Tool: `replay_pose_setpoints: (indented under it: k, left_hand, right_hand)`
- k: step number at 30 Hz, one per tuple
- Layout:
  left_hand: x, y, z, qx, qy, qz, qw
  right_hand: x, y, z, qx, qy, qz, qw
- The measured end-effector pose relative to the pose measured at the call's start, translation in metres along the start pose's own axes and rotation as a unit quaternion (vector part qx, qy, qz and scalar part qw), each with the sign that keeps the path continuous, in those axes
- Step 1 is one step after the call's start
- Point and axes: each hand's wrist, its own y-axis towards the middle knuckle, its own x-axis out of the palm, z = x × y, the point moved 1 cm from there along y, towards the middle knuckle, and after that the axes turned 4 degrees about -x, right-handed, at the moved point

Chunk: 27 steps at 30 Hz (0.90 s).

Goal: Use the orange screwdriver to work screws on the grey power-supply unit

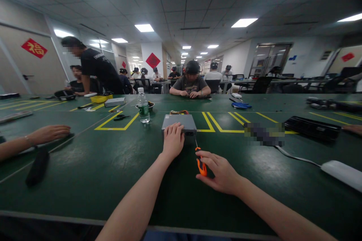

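Note:
A grey metal power supply unit lies on the green table, with coloured wires at its far side. My left hand grips it, fingers over the top and palm toward its near face. My right hand holds a screwdriver with an orange and black handle between thumb and fingers. Its thin shaft points up at the unit's near right corner, beside the socket. Whether the tip sits in a screw is too small to tell.
A water bottle stands beyond the unit to the left, before a bowl. Black scissors lie within yellow tape lines. On the right are a black case and a white power strip. A neighbour's hand rests at left.

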Motion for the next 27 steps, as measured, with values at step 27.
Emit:
replay_pose_setpoints:
  k: [27]
  left_hand:
    - [0.001,0.000,-0.002,0.006,0.003,-0.002,1.000]
  right_hand:
    - [0.001,0.027,-0.003,-0.097,0.009,-0.005,0.995]
